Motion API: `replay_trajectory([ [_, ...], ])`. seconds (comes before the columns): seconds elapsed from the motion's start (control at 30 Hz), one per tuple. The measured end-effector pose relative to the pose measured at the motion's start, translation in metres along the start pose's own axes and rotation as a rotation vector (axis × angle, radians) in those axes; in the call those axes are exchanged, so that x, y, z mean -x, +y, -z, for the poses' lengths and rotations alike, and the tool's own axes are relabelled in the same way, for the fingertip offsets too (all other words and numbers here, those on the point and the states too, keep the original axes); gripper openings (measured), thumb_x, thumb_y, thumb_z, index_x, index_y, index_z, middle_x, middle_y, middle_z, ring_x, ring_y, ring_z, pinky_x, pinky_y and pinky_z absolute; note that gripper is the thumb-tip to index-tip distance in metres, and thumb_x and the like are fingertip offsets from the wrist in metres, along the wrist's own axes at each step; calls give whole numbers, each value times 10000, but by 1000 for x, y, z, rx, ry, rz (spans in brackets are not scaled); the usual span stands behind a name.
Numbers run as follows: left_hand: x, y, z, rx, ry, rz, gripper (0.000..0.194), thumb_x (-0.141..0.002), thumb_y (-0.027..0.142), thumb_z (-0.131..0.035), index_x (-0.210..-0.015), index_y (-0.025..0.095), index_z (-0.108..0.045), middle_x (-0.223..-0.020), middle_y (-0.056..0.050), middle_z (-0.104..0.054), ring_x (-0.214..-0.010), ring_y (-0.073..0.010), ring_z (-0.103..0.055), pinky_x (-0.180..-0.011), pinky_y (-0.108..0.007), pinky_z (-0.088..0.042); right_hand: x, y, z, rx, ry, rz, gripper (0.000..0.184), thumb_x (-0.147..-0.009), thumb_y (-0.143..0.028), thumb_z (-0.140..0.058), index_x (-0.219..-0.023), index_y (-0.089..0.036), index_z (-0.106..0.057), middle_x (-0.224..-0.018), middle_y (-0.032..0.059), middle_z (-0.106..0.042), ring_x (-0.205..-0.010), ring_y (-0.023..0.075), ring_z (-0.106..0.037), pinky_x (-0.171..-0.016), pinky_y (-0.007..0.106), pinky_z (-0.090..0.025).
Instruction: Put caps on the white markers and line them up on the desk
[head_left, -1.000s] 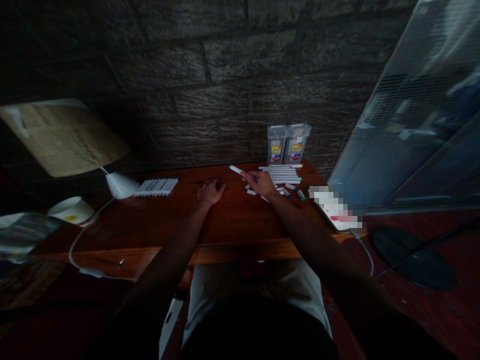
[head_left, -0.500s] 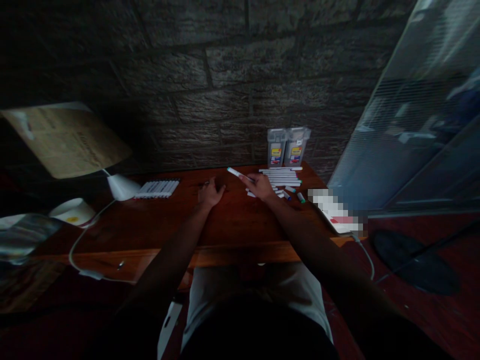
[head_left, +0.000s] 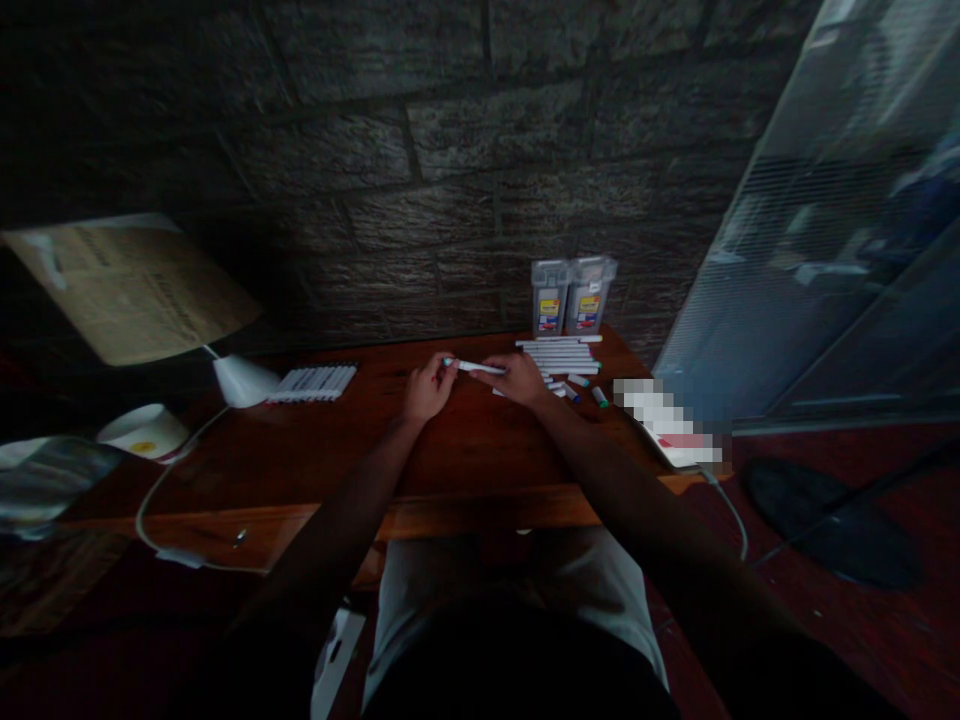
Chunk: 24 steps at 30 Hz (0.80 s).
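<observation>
A white marker pen (head_left: 480, 367) with a teal end lies nearly level between my two hands, over the middle of the desk. My left hand (head_left: 429, 388) pinches its teal end between thumb and fingers. At the other end, my right hand (head_left: 519, 378) is closed around the pen. Just beyond the right hand lie several white markers (head_left: 561, 356) in a loose row, with a few caps such as the blue one (head_left: 572, 395) and the green one (head_left: 600, 397). Far to the left, more markers (head_left: 315, 382) lie side by side in a neat row.
Two grey plastic cases (head_left: 550, 310) stand against the brick wall. On the left are a lamp (head_left: 135, 290) with a paper shade, its cable, and a white paper cup (head_left: 146, 432). A white item (head_left: 682, 452), partly blurred out, lies at the desk's right edge.
My left hand has risen from the desk and taken hold of the pen's teal end. The pen has swung from slanted to nearly level in my right hand.
</observation>
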<state>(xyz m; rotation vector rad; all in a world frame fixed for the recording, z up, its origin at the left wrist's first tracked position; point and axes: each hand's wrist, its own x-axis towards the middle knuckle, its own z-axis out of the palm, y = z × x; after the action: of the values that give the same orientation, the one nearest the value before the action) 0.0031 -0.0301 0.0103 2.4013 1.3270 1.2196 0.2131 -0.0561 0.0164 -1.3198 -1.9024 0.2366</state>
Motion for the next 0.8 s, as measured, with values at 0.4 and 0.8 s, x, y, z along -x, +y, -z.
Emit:
replay_trajectory([
  [0.4, 0, -2, 0, 79, -101, -16, 321, -937, 519, -507, -949, 222, -629, -666, 5, -668, -642, -161, -636, -643, -253, -464, 0, -8, 2, -123, 77, -36, 479, -918, -598, -530, -823, -193, -768, -755, 29, -751, -688, 142, -669, -639, 226, -453],
  [0.8, 0, -5, -3, 187, -98, -92, 316, -878, 512, -624, -957, 209, -664, -825, -8, -715, -719, -145, -643, -697, -245, -490, -8, 1, 1, -481, 198, -377, 683, -861, -766, -449, -827, -159, -760, -776, 83, -756, -605, 161, -694, -553, 242, -527],
])
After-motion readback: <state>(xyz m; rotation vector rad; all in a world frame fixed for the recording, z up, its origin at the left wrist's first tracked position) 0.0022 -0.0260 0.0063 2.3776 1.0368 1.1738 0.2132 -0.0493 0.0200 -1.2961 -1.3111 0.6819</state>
